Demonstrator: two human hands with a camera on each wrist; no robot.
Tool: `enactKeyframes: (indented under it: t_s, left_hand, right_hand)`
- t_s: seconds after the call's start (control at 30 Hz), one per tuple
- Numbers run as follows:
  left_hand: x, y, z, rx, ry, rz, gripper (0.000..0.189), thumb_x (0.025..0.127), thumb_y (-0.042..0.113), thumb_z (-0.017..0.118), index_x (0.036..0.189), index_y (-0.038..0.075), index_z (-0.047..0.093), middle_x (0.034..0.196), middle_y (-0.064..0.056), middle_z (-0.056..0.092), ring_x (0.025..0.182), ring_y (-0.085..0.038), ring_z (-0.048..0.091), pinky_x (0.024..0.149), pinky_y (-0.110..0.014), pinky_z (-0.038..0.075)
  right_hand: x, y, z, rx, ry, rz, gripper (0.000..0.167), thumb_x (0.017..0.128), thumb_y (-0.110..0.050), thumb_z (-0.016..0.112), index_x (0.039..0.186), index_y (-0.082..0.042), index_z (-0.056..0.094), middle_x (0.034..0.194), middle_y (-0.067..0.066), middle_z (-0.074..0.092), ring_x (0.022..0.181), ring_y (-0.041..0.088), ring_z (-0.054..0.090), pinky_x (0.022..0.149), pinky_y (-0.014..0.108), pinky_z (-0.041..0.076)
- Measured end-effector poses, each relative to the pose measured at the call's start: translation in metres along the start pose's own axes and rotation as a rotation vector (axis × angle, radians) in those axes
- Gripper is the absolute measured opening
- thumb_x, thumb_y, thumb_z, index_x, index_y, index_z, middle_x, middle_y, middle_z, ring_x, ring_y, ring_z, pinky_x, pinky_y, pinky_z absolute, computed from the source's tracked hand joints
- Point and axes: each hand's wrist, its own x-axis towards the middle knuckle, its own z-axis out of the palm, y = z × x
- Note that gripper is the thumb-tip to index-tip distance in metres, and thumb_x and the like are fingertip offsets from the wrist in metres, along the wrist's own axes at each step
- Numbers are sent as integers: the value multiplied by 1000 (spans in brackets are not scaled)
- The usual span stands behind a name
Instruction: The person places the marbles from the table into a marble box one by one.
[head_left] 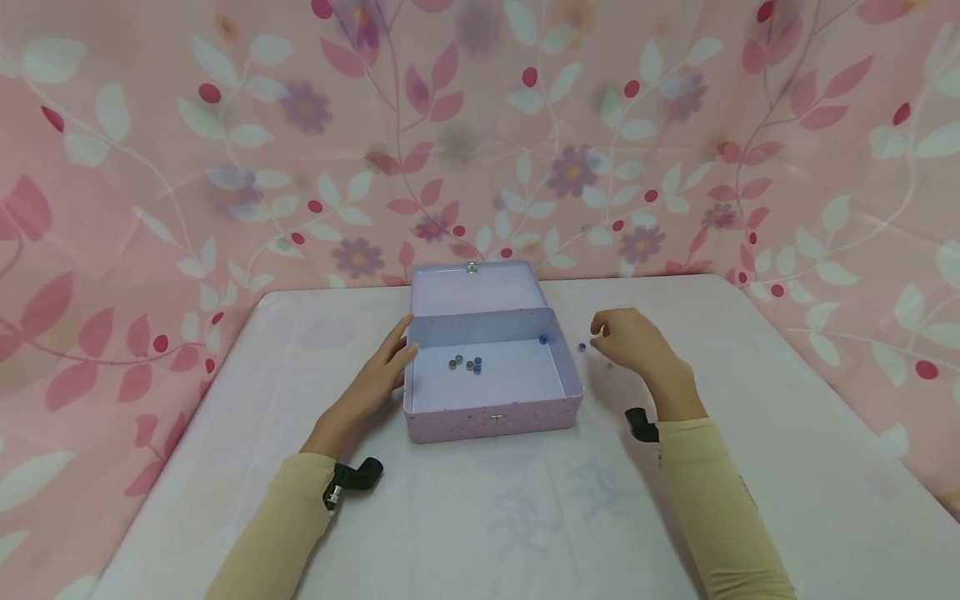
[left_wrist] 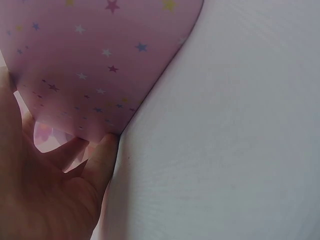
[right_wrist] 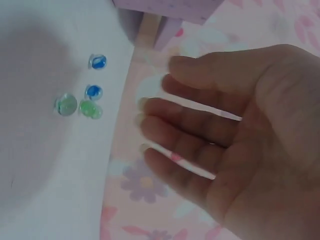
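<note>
Marbles are clustering, five of them, on the floor of the purple box, while a lone blue marble is sitting in its far right corner. Outside, four more marbles, two blue and two greenish, are lying on the white cloth just beyond the box's right side, that wall standing between them and the others. Lid swung back, the box is showing its front clasp, and behind it all a pink floral curtain is hanging. Dark wrist mounts are poking out at both cuffs.

Over on the left, the left hand is resting against the box's left wall, its fingers spreading along it and touching. On the other side, the right hand is hovering near the loose marbles, its fingers bending loosely and parting, with nothing showing in their hold.

That right hand is blocking the head view, where only two of the loose marbles are showing. Its fingertips are curling out of sight there too. The wrist views are cutting the box off at the top, and both sleeves are running out of the frame below.
</note>
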Motion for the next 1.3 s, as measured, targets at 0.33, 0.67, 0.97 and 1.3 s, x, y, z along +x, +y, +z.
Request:
enactKeyframes:
  t_s: [0.33,0.67,0.97,1.3]
  left_hand:
    - [2,-1,0,-2,4,-1,62,107,41,39,160,37,7,168,-12,10,155,-32,16,115,-57,37]
    - [1,-2,2,-18,3,4,60,106,43,41,157,44,9,168,-11,10,155,-32,16,115,-57,37]
    - [10,-19,3,4,27,31,62,105,50,41,157,46,8,168,-9,12,154,-34,19,114,-59,38]
    - [15,-27,3,-12,30,17,60,106,47,40,157,47,9,168,-8,10,155,-32,16,115,-60,36]
  right_hand:
    - [-6,16,-4,-32,-181,35,26,85,-17,68,107,-3,70,105,16,68,88,28,58,76,43,50]
    - [-2,23,7,-2,-245,78,15,86,-18,71,96,-7,70,102,14,66,89,27,57,74,39,50]
    - [1,26,16,-10,-233,66,6,85,-8,65,88,-7,70,93,11,65,82,25,55,67,33,47]
    - [2,30,21,-28,-202,53,12,83,-2,57,81,-7,68,83,9,61,74,23,52,61,30,42]
